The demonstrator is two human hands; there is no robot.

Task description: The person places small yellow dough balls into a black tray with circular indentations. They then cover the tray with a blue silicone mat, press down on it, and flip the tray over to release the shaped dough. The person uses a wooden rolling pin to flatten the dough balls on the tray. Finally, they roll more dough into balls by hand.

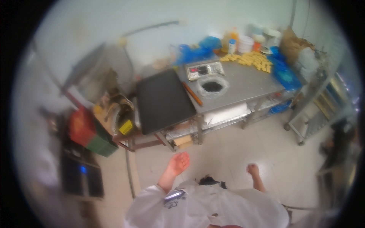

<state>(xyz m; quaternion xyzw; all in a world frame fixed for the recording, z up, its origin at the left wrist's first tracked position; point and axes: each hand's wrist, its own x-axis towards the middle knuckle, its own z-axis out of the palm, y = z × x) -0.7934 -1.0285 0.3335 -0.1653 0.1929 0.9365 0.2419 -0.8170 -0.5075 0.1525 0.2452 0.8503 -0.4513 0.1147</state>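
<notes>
My left hand [179,164] is raised over the floor with its palm up and fingers loosely curled; it holds nothing. Lower on the right, my right hand [252,169] hangs at my side, curled, and whether it holds anything is too small to tell. Both hands are apart from the steel table [245,88] in front of me. On that table are a digital scale [204,69], a clear plastic bag with a dark substance [212,86], a wooden rolling pin [192,94] and pale yellow dough pieces [253,60]. A black baking tray [165,101] lies left of them.
Blue plastic bags [285,72], a white tub [245,44] and bottles stand towards the table's back and right. A wheeled metal rack [302,125] is at right. Left are a machine with a yellow label [125,127] and a red and green crate [101,144].
</notes>
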